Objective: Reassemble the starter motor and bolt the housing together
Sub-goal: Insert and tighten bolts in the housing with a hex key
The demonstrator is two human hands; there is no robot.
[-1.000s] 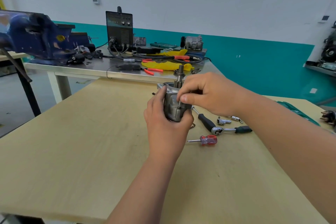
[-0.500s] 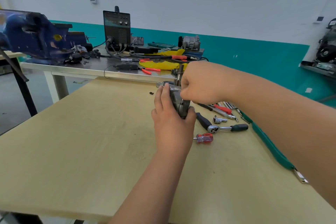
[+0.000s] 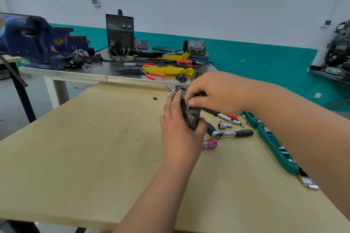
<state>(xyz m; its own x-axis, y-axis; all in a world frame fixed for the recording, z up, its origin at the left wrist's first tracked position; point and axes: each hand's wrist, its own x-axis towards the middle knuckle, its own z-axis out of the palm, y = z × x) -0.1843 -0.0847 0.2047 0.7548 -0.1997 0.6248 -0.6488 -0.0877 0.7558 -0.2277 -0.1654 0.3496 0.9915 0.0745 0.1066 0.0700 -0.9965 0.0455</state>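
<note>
The left hand [image 3: 180,134] grips the gray motor [image 3: 191,117] from behind, over the wooden table [image 3: 94,147]. The right hand [image 3: 214,94] pinches a thin bolt [image 3: 187,107] (very small) at the motor's side. Right of the motor lie a ratchet [image 3: 231,134] and a red screwdriver [image 3: 209,143].

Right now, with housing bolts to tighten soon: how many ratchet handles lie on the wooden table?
1. The ratchet lies just right of the left hand, beyond the red screwdriver. More tools may be hidden under the right forearm.
</note>
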